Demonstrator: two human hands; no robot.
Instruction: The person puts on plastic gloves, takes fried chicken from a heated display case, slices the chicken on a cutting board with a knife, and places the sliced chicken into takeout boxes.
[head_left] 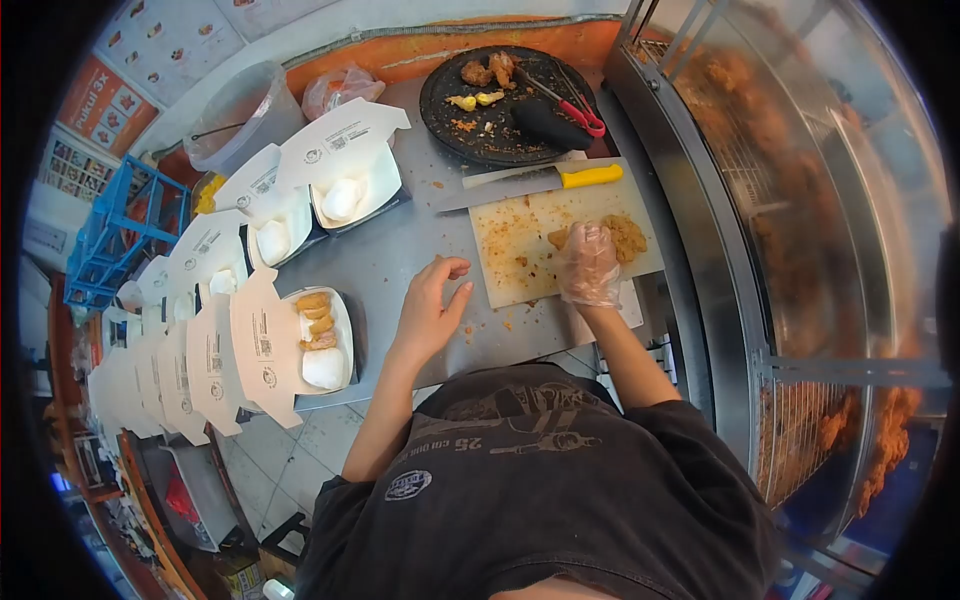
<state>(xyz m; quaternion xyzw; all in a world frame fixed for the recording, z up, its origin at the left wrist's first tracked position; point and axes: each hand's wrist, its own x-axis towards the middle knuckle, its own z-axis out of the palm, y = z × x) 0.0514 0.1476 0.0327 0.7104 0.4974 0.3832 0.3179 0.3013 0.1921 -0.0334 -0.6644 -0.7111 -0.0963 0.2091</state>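
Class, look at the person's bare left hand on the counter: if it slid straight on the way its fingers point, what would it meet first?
The left hand points up and slightly right, so it would probably meet the knife first; the cutting board lies just right of that line.

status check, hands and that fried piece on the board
Right hand, gloved, pressing on fried piece on cutting board. Left hand bare, empty, resting on counter. Knife lies beside the board, untouched.
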